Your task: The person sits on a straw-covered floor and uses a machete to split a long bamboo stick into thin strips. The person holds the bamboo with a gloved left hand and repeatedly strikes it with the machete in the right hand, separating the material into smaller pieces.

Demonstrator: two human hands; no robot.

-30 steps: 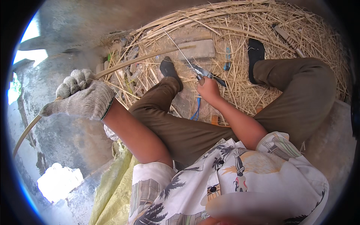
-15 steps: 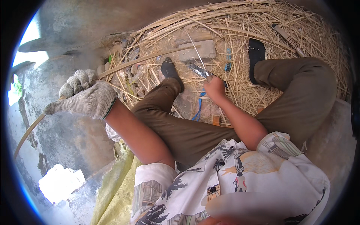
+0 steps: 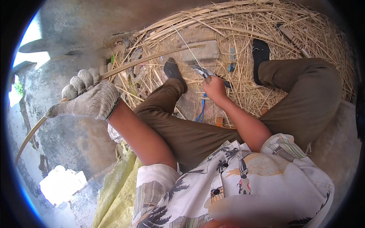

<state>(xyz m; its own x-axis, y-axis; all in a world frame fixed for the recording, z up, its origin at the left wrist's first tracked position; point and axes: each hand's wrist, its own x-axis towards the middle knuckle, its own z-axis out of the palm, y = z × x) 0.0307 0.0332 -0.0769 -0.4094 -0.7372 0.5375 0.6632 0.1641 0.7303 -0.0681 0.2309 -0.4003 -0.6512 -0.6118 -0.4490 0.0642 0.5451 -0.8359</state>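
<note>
My left hand (image 3: 85,93), in a grey knitted glove, is closed round a long, bent bamboo strip (image 3: 140,60). One end of the strip curves down at the far left. Its other end reaches over a grey brick (image 3: 200,52) on the ground. My bare right hand (image 3: 216,90) grips the handle of a knife (image 3: 193,55), whose blade looks like a thin line from this side and points up and left. The blade crosses the strip in the picture; whether they touch I cannot tell. Just beyond my right hand lies a dark tool with a toothed-looking metal part (image 3: 203,70).
Bamboo shavings (image 3: 289,76) cover the ground, with long strips (image 3: 182,22) along the far side. A folded-looking tool with a pale handle (image 3: 292,39) lies at the far right. A blue strap (image 3: 201,110) and a yellowish sack (image 3: 119,190) are near my legs.
The knife's blade has swung to the left, its tip now beyond the strip further left. My right hand has shifted slightly left. My left hand and the strip have barely moved.
</note>
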